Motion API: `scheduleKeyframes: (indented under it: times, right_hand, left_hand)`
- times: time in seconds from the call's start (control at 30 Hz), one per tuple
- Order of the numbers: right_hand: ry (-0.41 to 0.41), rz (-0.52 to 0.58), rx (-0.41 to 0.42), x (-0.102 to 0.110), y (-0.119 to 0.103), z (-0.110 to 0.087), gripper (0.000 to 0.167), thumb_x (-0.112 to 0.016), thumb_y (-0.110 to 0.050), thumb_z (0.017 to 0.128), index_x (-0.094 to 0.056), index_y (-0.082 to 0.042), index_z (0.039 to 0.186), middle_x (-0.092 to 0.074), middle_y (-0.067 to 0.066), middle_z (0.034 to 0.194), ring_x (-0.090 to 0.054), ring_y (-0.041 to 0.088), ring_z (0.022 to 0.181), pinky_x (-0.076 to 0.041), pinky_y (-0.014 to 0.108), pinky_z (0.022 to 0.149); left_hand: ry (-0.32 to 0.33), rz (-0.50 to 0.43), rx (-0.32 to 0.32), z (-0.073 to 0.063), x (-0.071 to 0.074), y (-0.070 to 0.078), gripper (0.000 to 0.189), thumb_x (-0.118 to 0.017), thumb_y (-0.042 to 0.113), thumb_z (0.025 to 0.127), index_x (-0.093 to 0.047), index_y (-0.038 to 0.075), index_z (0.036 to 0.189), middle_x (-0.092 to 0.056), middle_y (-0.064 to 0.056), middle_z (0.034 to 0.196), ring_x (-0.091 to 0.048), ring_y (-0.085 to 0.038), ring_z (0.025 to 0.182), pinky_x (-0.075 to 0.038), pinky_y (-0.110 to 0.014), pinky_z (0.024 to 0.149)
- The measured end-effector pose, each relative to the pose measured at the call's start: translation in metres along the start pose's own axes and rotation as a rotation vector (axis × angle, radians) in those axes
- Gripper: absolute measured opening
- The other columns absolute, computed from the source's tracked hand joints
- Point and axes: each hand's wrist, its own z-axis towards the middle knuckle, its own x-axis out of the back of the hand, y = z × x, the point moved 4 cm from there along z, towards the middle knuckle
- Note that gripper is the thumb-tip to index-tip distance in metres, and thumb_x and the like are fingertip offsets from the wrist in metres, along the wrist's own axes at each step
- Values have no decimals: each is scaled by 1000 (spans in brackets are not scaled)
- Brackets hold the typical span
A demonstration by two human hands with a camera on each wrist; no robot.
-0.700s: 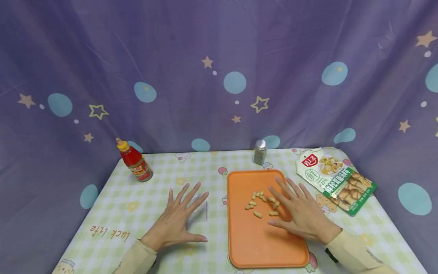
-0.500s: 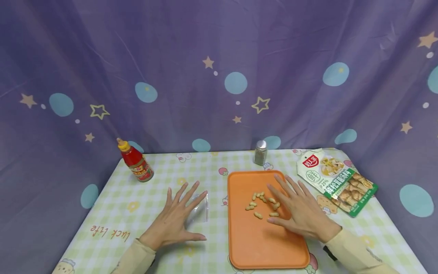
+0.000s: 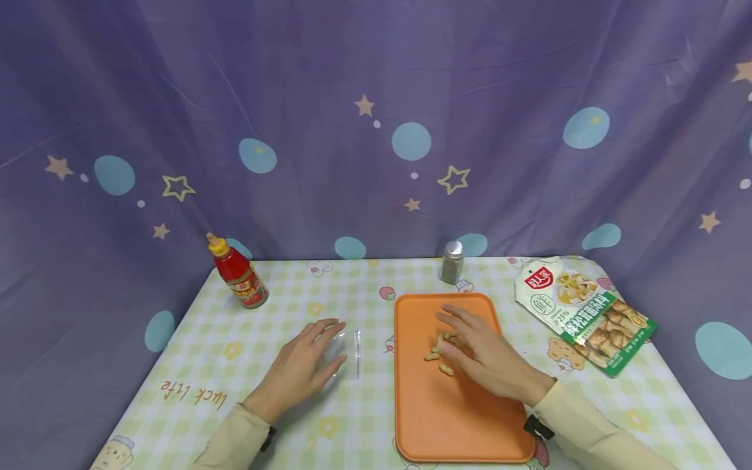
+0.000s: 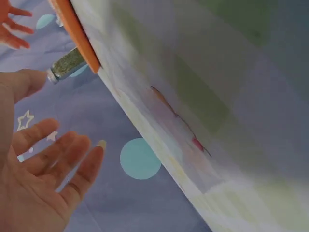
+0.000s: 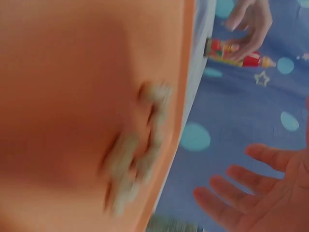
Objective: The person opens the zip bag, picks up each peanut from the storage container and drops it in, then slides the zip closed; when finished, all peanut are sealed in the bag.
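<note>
Beneath the right grip point(image 3: 490, 359), its fingers parted, lightly bent and holding nothing, an orange tray point(image 3: 449, 421) rests on the cloth-covered desk point(image 3: 367, 424); well apart to its left, the left grip point(image 3: 296, 369), also bare, hovers with thumb and fingers apart. Just past the left grip's fingertips and thumb, to its right, lies a clear plastic bag point(image 3: 351, 352), its visible edge running away from the person and its long axis partly hidden. The peanuts point(image 3: 432, 356), probably decisive here, lie variously angled on the tray, below and left of the right grip, the nearer hand; thumb contact cannot be told.
</note>
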Motion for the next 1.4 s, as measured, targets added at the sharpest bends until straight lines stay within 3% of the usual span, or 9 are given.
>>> scheduleKeyframes:
  times: [0.1,0.17,0.3,0.5,0.6,0.9,1.23,1.4]
  right_hand:
    - [-18,84,14,-9,-10,11,50,-52,-49,107,-47,-31,154,-46,-7,161,-50,24,146,-48,53,113]
    - [-37,141,20,-16,-16,19,48,-55,-48,106,-52,-29,150,-52,-6,155,-58,22,137,-55,47,105]
    - [-89,265,8,-33,-25,33,47,-64,-41,104,-57,-21,146,-59,2,146,-66,26,124,-62,38,92]
    - [-186,382,-15,-64,-35,49,42,-67,-26,103,-61,-6,139,-66,13,134,-69,25,114,-60,28,91]
    - [-217,421,-31,-77,-38,56,40,-69,-22,101,-63,-3,135,-69,15,126,-71,23,108,-59,24,88]
    - [-231,393,-50,-104,-48,72,36,-75,-17,95,-66,-4,128,-73,12,116,-74,19,98,-58,21,83]
    - [-238,415,-93,-114,-54,85,41,-77,-14,93,-64,0,128,-74,13,113,-76,20,92,-56,20,71]
    - [-241,459,-154,-120,-53,92,44,-78,-12,92,-62,2,130,-74,16,109,-75,17,86,-55,20,65]
  left_hand:
    - [5,-59,39,3,-2,-2,53,-80,33,92,-63,14,139,-65,-1,133,-64,-12,96,-58,-28,75]
    - [-3,-98,73,5,-4,-2,49,-82,29,91,-65,13,134,-66,0,127,-64,-13,93,-57,-27,73]
    - [-49,-170,159,11,-9,-4,43,-85,19,87,-68,9,126,-68,-4,122,-68,-20,95,-58,-31,76]
    - [-137,-232,266,17,-17,-12,45,-86,9,84,-69,4,125,-69,-11,119,-66,-24,94,-56,-34,78]
    - [-168,-254,273,19,-22,-16,47,-87,8,83,-69,3,126,-69,-12,120,-65,-25,96,-55,-36,82]
    - [-213,-282,300,23,-33,-22,54,-88,14,83,-67,5,132,-69,-10,124,-62,-24,103,-53,-39,88]
    - [-263,-309,354,26,-39,-24,56,-86,15,85,-65,8,137,-65,-6,120,-58,-19,99,-51,-34,85]
    - [-253,-313,333,27,-42,-25,53,-86,13,85,-66,7,134,-64,-7,113,-58,-18,97,-50,-33,84]
